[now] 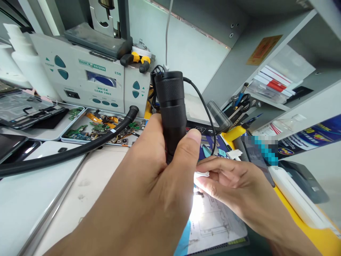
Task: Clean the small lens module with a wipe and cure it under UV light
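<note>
My left hand (pixel 160 185) is wrapped round a black flashlight (pixel 172 103), which stands nearly upright with its knurled end at the top. Bright light falls below it on a printed sheet (pixel 215 220) with line drawings. Close by on the right, my right hand (pixel 231 181) pinches a small white piece (pixel 201 174) between thumb and fingers. Glare and my left hand hide part of that piece, so I cannot make out its kind.
A hot air station (pixel 101 78) stands at the back left, its black hose (pixel 69 153) crossing the bench. Behind the hose, a tray (pixel 74 138) holds small circuit boards. Yellow-handled pliers (pixel 137 60) lie by the station. Scissors and tools (pixel 245 103) stand at the right under shelves.
</note>
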Tool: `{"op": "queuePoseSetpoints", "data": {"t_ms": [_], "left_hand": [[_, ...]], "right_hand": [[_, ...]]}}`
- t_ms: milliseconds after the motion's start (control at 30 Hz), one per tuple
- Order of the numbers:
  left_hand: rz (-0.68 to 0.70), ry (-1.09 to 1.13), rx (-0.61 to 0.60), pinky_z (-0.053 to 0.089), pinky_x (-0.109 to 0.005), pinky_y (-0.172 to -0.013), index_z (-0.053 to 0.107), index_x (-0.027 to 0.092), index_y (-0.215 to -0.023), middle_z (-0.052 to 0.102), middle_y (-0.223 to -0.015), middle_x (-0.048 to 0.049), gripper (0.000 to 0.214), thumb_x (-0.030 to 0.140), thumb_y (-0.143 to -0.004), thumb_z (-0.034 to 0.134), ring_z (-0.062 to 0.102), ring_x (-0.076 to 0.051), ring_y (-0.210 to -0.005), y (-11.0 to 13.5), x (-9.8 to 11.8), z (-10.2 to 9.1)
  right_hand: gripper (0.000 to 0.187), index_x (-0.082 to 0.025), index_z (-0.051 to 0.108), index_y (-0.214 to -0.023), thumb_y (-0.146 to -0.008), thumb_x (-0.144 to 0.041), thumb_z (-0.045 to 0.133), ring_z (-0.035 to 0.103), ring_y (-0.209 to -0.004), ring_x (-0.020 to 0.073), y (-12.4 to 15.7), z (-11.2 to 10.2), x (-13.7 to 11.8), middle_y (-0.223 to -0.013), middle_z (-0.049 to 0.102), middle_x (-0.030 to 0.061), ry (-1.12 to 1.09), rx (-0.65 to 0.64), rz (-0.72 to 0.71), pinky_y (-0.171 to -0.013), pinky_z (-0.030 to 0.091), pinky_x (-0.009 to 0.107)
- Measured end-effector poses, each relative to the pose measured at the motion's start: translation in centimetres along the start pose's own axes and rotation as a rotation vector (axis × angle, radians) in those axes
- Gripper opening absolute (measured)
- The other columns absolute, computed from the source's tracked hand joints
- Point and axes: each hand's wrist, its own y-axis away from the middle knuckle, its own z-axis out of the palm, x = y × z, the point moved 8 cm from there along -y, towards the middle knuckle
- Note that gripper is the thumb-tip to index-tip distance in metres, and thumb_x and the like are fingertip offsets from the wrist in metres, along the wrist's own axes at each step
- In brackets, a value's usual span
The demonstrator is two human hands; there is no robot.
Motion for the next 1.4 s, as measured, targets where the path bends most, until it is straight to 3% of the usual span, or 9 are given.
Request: {"op": "queuePoseSetpoints", "data": {"t_ms": [133, 333, 467, 533, 667, 767, 1033, 1400], "left_hand": [[0.004, 0.010, -0.009, 0.046, -0.023, -0.043, 0.062, 0.038, -0.091, 0.064, -0.068, 0.0074, 0.028, 0.061, -0.093, 0.047, 0.058, -0.014, -0.057, -0.2, 0.6, -0.1], [-0.226, 0.030, -0.061, 0.046, -0.028, -0.055, 0.060, 0.034, -0.083, 0.061, -0.069, 0.0065, 0.028, 0.057, -0.093, 0.050, 0.054, -0.015, -0.066, 0.2, 0.7, 0.3], [-0.103, 0.067, -0.006, 0.043, -0.027, -0.046, 0.061, 0.035, -0.085, 0.063, -0.068, 0.0055, 0.026, 0.058, -0.091, 0.051, 0.054, -0.016, -0.061, 0.0, 0.9, -0.1], [-0.106, 0.073, -0.001, 0.042, -0.026, -0.045, 0.061, 0.034, -0.084, 0.061, -0.067, 0.0051, 0.027, 0.059, -0.091, 0.052, 0.052, -0.016, -0.060, 0.1, 0.8, -0.1], [-0.287, 0.035, -0.008, 0.043, -0.026, -0.052, 0.059, 0.035, -0.085, 0.055, -0.068, 0.0056, 0.022, 0.054, -0.092, 0.052, 0.048, -0.015, -0.064, 0.6, 0.8, -0.2], [-0.321, 0.040, -0.025, 0.042, -0.026, -0.055, 0.058, 0.035, -0.087, 0.052, -0.069, 0.0060, 0.018, 0.051, -0.094, 0.053, 0.046, -0.014, -0.066, 0.7, 1.5, 0.0], [-0.314, 0.066, -0.023, 0.043, -0.023, -0.053, 0.053, 0.029, -0.083, 0.050, -0.067, 0.0057, 0.023, 0.047, -0.097, 0.052, 0.044, -0.012, -0.062, 0.8, 2.0, -0.1], [-0.242, 0.020, -0.032, 0.042, -0.027, -0.052, 0.054, 0.030, -0.084, 0.056, -0.070, 0.0053, 0.023, 0.049, -0.096, 0.050, 0.048, -0.014, -0.064, 0.5, 1.6, -0.3]], "right_hand": [[0.010, -0.026, 0.073, -0.094, -0.086, -0.027, 0.068, 0.065, -0.084, 0.0185, -0.1, 0.1, 0.0, -0.091, 0.068, 0.0015, -0.025, 0.008, -0.005, -0.072, 0.052, 0.031], [0.012, -0.025, 0.069, -0.089, -0.083, -0.017, 0.063, 0.063, -0.078, 0.0163, 0.0, 0.5, -0.2, -0.083, 0.067, 0.0000, 0.062, 0.048, -0.025, -0.065, 0.049, 0.027], [0.014, -0.023, 0.064, -0.081, -0.073, -0.011, 0.062, 0.061, -0.070, 0.0152, 0.3, 0.6, -0.7, -0.075, 0.064, -0.0013, 0.117, 0.156, -0.070, -0.056, 0.046, 0.024], [0.015, -0.024, 0.062, -0.079, -0.071, -0.011, 0.061, 0.060, -0.070, 0.0149, 0.4, 0.7, -0.9, -0.073, 0.063, -0.0020, 0.128, 0.194, -0.099, -0.054, 0.045, 0.023], [0.017, -0.025, 0.054, -0.077, -0.073, -0.011, 0.062, 0.060, -0.072, 0.0145, 0.6, 0.9, -1.3, -0.076, 0.061, -0.0030, 0.091, 0.230, -0.165, -0.057, 0.048, 0.023], [0.023, -0.025, 0.046, -0.074, -0.074, -0.008, 0.062, 0.059, -0.070, 0.0132, 0.6, 1.2, -1.3, -0.079, 0.061, -0.0042, 0.056, 0.216, -0.190, -0.058, 0.048, 0.023], [0.030, -0.024, 0.038, -0.071, -0.075, -0.008, 0.062, 0.060, -0.072, 0.0142, 0.7, 1.3, -1.3, -0.081, 0.061, -0.0034, 0.064, 0.178, -0.198, -0.057, 0.047, 0.024], [0.034, -0.024, 0.035, -0.069, -0.074, -0.004, 0.062, 0.057, -0.072, 0.0124, 0.7, 1.4, -1.3, -0.081, 0.061, -0.0047, 0.110, 0.163, -0.227, -0.060, 0.046, 0.022]]}}
